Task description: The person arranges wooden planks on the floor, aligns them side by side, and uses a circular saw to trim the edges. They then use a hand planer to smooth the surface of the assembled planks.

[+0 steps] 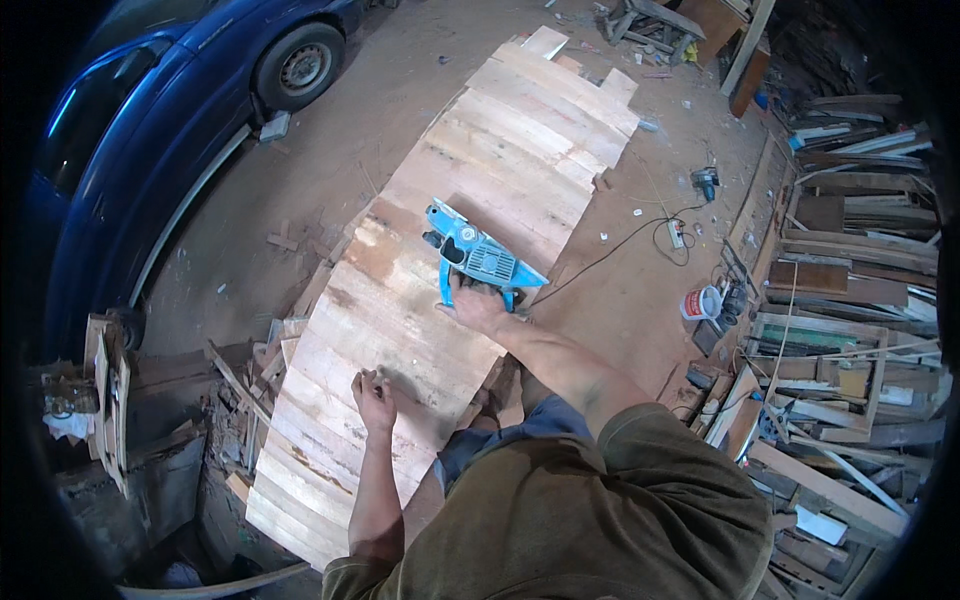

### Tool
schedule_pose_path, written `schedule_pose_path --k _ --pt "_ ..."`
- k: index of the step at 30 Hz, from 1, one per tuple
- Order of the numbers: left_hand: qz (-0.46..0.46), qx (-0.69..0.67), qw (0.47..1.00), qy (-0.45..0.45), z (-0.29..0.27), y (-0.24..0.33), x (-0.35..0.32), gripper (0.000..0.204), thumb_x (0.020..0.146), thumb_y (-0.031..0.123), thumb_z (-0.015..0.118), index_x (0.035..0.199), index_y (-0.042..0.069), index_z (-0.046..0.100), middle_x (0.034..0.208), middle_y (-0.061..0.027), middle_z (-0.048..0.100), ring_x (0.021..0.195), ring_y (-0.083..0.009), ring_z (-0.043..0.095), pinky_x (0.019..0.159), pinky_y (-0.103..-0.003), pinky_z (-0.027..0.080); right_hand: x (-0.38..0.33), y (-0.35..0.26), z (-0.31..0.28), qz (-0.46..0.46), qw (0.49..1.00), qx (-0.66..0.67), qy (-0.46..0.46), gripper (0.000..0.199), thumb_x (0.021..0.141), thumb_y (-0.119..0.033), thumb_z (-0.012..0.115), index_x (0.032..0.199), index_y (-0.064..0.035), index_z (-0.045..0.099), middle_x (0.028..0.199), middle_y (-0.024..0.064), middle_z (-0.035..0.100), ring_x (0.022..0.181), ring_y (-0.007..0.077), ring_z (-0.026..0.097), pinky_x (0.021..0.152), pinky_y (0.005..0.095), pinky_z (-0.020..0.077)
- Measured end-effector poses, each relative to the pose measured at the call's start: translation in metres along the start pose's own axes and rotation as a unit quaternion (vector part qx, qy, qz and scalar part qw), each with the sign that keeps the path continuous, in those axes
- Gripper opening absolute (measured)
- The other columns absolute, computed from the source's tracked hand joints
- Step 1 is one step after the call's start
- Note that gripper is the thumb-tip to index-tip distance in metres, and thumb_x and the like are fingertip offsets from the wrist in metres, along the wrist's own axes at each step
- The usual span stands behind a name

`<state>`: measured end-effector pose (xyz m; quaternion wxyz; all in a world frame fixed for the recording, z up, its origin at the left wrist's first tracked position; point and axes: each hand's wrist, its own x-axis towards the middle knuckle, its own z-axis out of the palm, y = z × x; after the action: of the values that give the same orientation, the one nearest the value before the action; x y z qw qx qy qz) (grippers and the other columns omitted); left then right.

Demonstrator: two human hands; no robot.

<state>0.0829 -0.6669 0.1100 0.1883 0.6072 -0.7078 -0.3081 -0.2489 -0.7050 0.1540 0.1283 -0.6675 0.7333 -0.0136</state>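
My right hand (477, 306) is wrapped around the handle of a blue electric planer (484, 257). The planer is over the middle of a long row of pale wooden boards (440, 330), laid edge to edge. Whether its base touches the wood cannot be made out. Nearer to me and to the left, my left hand (374, 400) is held over the boards with its fingers curled closed. Anything inside those fingers is too small or hidden to name. Dark stains and rough patches mark several boards.
A blue car (180, 130) stands at the left. On the floor to the right are a power tool (706, 182), a socket strip (676, 233) with a cable and a white bucket (701, 303). Stacked wood offcuts (850, 270) line the far right. Scrap wood (250, 390) lies left of the boards.
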Motion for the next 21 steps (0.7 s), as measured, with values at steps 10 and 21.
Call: schedule_pose_path --k 10,21 --pt "-0.049 0.042 0.998 0.028 -0.018 -0.045 -0.069 0.034 0.094 0.014 0.062 0.122 -0.006 0.06 0.138 -0.0228 0.045 0.112 -0.0333 0.058 0.094 -0.041 0.051 -0.003 -0.005 -0.009 -0.017 1.0 -0.015 -0.018 0.093 0.094 -0.061 0.052 0.147 0.0119 0.031 0.12 0.0325 0.062 0.103 0.0385 0.067 0.087 0.0447 0.0546" --pt "-0.045 0.019 0.999 0.025 -0.008 -0.04 -0.05 0.034 0.095 0.018 0.061 0.123 -0.002 0.061 0.136 -0.0236 0.047 0.125 -0.0392 0.052 0.1 -0.044 0.048 -0.002 -0.001 -0.001 -0.003 0.998 0.044 -0.038 0.092 0.093 -0.06 0.055 0.147 0.011 0.029 0.119 0.0314 0.062 0.1 0.04 0.068 0.087 0.0464 0.0544"
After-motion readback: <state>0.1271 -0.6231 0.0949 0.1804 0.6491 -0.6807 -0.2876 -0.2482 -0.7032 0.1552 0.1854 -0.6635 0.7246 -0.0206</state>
